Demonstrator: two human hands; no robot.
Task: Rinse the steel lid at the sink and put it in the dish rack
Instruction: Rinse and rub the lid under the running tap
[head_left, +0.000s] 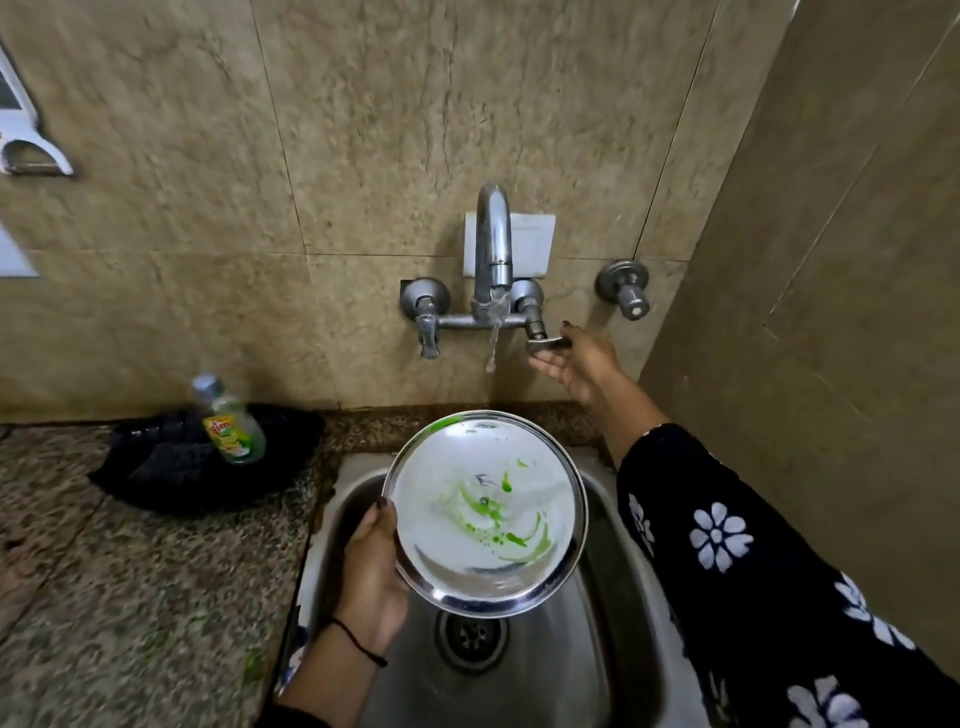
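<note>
The round steel lid (485, 512), smeared with green soap streaks, is held face-up over the steel sink (613, 613). My left hand (371, 566) grips its left rim, thumb on top. My right hand (571, 358) is at the wall tap's right lever handle (545, 343), with thumb and fingers closed around it. Water runs from the tap spout (493, 249) and falls toward the far rim of the lid. No dish rack is in view.
A dish soap bottle (231, 423) stands on a black cloth (208, 457) on the granite counter (130, 571), left of the sink. The sink drain (471, 636) lies below the lid. A spare wall valve (626, 288) sits right of the tap. A tiled side wall closes the right.
</note>
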